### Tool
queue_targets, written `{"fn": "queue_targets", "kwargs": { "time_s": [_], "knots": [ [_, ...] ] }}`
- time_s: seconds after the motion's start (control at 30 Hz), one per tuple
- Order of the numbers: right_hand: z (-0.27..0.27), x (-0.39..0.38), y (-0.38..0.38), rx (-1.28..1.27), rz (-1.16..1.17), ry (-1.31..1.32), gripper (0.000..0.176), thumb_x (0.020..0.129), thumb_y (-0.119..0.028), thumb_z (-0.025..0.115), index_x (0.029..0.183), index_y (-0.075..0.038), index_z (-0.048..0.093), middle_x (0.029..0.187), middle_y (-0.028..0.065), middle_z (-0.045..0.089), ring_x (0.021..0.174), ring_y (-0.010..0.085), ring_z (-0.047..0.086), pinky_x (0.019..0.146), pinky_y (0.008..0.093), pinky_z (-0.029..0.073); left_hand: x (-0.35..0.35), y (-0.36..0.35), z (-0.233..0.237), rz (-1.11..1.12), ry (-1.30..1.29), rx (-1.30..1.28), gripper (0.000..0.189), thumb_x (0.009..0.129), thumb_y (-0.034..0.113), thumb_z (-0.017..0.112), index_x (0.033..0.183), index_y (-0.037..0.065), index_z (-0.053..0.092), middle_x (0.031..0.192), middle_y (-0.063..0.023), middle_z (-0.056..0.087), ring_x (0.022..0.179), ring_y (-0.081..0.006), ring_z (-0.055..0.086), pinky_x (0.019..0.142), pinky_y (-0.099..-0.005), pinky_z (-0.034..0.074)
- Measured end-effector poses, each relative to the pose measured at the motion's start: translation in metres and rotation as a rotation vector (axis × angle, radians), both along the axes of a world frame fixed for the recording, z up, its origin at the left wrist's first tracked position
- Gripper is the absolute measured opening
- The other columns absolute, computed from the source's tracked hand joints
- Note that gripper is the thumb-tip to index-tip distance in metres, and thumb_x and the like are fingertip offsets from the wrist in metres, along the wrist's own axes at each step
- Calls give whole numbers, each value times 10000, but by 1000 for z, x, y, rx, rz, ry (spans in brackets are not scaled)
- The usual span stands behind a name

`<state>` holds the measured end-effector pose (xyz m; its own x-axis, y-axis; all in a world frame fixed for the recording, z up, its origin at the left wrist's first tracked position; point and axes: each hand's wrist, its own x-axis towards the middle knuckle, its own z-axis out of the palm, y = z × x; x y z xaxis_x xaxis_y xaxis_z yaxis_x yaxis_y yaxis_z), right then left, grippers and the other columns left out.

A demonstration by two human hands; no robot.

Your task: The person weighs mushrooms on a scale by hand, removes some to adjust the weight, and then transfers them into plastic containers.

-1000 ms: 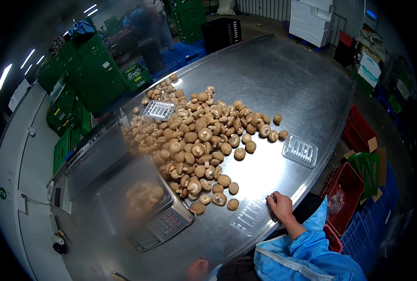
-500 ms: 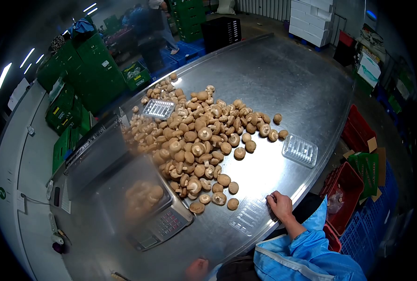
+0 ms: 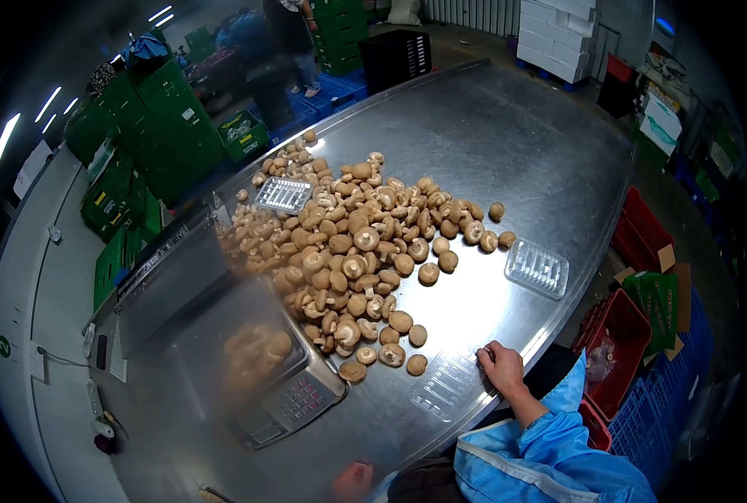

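My right hand rests at the near table edge, fingers curled, beside the right end of a clear plastic tray. What the fingers hold, if anything, is hidden. Low in the view, my left hand is blurred near the table edge, its fingers not distinct. A big heap of brown mushrooms covers the middle of the metal table. Left of the heap stands a weighing scale with several mushrooms on it, partly smeared by haze.
One clear tray lies right of the heap; another clear tray sits on its far left. Red crates and a cardboard box stand beyond the right table edge. Green crates are stacked behind; a person stands at the back.
Both my hands, the trays and the mushrooms look the same. In the background, the person has shifted and more of the body shows.
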<state>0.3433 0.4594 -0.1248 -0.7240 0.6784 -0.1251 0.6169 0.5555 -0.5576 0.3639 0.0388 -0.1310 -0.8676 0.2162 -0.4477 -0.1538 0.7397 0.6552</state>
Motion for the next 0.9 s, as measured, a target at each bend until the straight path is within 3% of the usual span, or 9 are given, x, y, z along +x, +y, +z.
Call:
{"fn": "queue_targets", "kwargs": {
  "time_s": [0.3, 0.7, 0.8, 0.9],
  "knots": [
    [-1, 0, 0, 7, -3, 8, 332, 893, -385, 627, 937, -66, 706, 768, 162, 702, 740, 363, 685, 717, 455, 531, 3, 0, -5, 28, 38, 49, 266, 945, 340, 620, 979, 85, 689, 833, -145, 688, 771, -204, 651, 742, -353, 508],
    [-1, 0, -1, 10, -2, 12, 332, 895, -385, 625, 931, -65, 704, 770, 163, 702, 741, 364, 684, 716, 452, 531, 4, 0, -6, 26, 56, 35, 264, 940, 337, 627, 965, 81, 689, 804, -161, 667, 731, -218, 630, 716, -363, 498],
    [1, 1, -1, 4, -1, 11, 331, 896, -381, 623, 932, -62, 704, 772, 167, 701, 744, 365, 685, 719, 451, 532, 4, 0, -5, 32, 60, 49, 263, 946, 344, 617, 962, 92, 688, 790, -161, 658, 744, -204, 644, 713, -363, 495],
    [2, 0, -1, 4, 5, 21, 328, 897, -375, 621, 929, -60, 703, 770, 174, 698, 745, 370, 683, 721, 453, 532, -3, 5, 12, -31, -58, -50, 227, 953, 236, 626, 1083, 57, 678, 926, -159, 697, 888, -202, 668, 794, -355, 515]
  ]
}}
